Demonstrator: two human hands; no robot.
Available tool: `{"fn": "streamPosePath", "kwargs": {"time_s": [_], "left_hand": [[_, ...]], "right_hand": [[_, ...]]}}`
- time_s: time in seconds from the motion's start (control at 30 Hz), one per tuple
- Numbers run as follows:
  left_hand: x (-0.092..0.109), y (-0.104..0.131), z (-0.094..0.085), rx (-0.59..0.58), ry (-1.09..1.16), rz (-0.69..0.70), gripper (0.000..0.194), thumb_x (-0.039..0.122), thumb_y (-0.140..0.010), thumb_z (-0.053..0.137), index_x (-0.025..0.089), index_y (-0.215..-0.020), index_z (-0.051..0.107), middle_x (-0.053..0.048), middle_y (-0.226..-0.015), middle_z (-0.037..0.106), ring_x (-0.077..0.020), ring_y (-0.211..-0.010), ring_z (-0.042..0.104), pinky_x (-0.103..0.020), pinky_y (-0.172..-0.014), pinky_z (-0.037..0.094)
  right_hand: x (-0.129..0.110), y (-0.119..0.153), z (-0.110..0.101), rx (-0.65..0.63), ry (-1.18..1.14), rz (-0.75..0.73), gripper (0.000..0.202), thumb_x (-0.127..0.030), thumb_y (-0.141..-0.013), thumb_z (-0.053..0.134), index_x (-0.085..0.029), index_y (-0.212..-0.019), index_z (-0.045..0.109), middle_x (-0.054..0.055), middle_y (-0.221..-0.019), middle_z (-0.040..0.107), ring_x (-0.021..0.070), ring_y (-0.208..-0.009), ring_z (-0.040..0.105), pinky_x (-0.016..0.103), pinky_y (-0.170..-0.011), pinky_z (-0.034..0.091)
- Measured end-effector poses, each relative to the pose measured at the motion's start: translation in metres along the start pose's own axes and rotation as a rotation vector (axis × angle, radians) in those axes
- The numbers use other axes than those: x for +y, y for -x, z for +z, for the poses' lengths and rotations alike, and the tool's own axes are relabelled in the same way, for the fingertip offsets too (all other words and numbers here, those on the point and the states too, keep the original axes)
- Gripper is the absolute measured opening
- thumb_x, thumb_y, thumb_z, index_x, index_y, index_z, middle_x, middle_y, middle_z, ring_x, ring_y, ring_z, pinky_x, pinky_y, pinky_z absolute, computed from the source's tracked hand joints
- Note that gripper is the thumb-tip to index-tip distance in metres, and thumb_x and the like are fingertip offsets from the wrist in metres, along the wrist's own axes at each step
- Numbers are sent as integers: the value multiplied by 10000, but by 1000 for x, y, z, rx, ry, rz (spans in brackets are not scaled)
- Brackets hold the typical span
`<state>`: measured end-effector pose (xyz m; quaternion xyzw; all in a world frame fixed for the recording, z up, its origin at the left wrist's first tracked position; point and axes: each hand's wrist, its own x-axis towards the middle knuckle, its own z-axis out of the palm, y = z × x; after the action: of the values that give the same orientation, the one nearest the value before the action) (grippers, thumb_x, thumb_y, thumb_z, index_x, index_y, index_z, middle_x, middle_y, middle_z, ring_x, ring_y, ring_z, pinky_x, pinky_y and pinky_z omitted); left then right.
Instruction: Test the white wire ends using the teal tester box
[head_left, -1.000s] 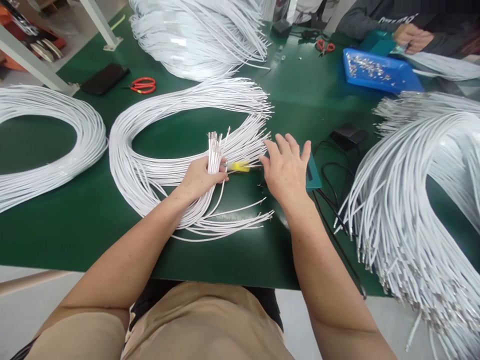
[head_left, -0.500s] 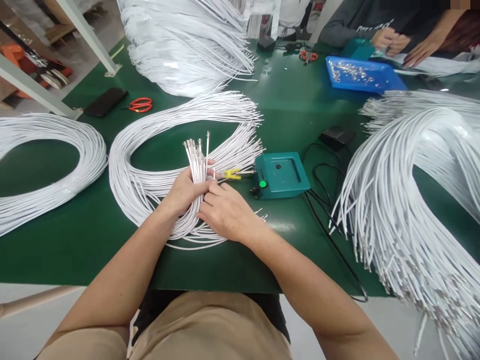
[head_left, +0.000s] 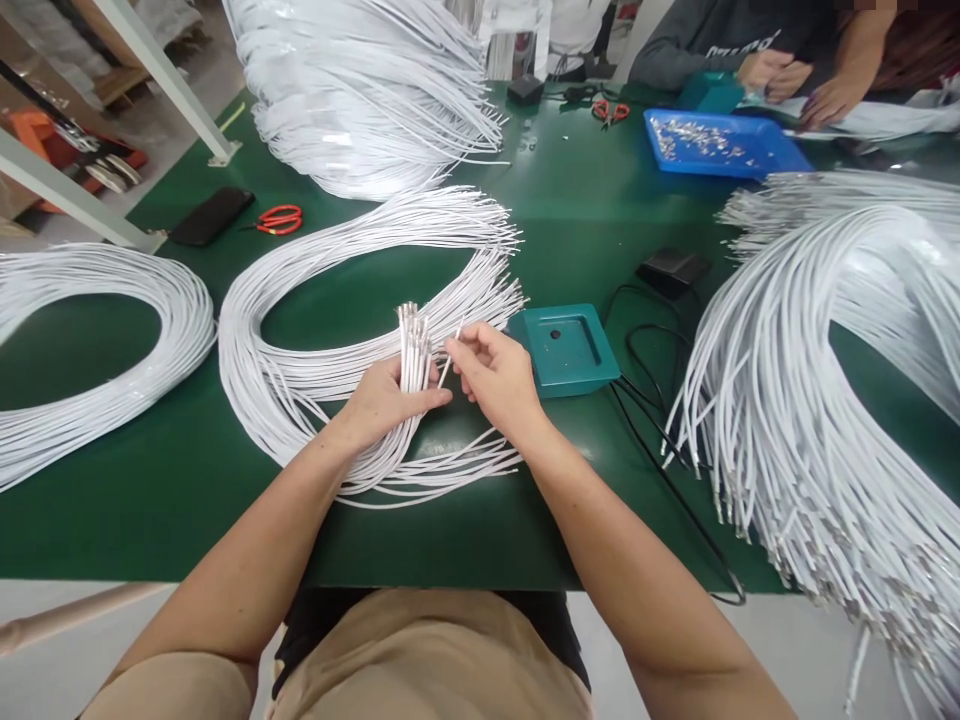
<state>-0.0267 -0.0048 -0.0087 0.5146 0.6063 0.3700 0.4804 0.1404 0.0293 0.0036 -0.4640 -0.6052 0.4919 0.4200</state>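
My left hand (head_left: pixel 382 400) is wrapped round a bunch of white wires (head_left: pixel 415 352) whose metal-tipped ends point up. Just to its right, my right hand (head_left: pixel 495 375) pinches a single white wire (head_left: pixel 445 370) near its upper end. Beyond the fingers of my right hand stands a small teal device (head_left: pixel 574 350) with a recessed top; the hand hides its left side. A large looped coil of white wires (head_left: pixel 244 340) lies on the green table (head_left: pixel 450 550) behind and left of my hands.
Red-handled snips (head_left: pixel 279 220) and a black phone (head_left: pixel 212 216) lie at the back left. More wire coils (head_left: pixel 172 300) are left, at the back and right. Black cables (head_left: pixel 660 460) run right of the device. Across the table, a co-worker's hands are near a blue tray (head_left: pixel 727 150).
My right hand has moved right and up from the bunch, with one wire between its fingers. The bunch in my left hand has shifted slightly right and down. The device's yellow part is now hidden.
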Motion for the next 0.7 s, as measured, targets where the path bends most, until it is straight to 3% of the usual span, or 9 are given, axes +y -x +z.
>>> {"fn": "streamPosePath", "kwargs": {"time_s": [0.17, 0.27, 0.47, 0.57, 0.7], "left_hand": [[3, 2, 3, -48, 329, 13, 335, 353, -628, 824, 171, -785, 591, 9, -729, 638, -150, -709, 633, -269, -687, 497], [4, 1, 3, -66, 347, -2, 337, 350, -634, 824, 169, -794, 589, 5, -684, 639, -155, -682, 643, -242, -597, 474], [8, 4, 3, -82, 222, -18, 307, 316, -655, 807, 162, -834, 611, -14, -737, 677, -168, -696, 652, -254, -587, 474], [11, 5, 3, -56, 209, -16, 305, 319, -654, 802, 171, -773, 562, -1, -720, 655, -165, -696, 643, -252, -577, 472], [10, 4, 2, -50, 198, -12, 313, 344, -657, 796, 175, -759, 553, 6, -672, 629, -164, -685, 631, -256, -580, 473]], "right_hand": [[-1, 1, 7, -123, -210, 124, 217, -365, -749, 686, -181, -664, 609, -36, -587, 580, 74, -503, 469, 210, -497, 378], [-7, 3, 9, -167, -304, 200, 245, -395, -703, 728, -170, -678, 634, -37, -570, 578, 62, -454, 435, 203, -432, 335], [-7, 3, 11, -7, -263, 144, 218, -329, -651, 776, -167, -701, 639, -23, -597, 615, 77, -468, 493, 201, -414, 361], [-7, 4, 10, 65, -258, 135, 229, -373, -735, 707, -166, -671, 634, -28, -566, 576, 62, -450, 448, 201, -421, 365], [-9, 5, 10, 98, -358, 142, 339, -505, -824, 581, -175, -811, 655, -22, -634, 582, 69, -454, 469, 215, -430, 415]]}}
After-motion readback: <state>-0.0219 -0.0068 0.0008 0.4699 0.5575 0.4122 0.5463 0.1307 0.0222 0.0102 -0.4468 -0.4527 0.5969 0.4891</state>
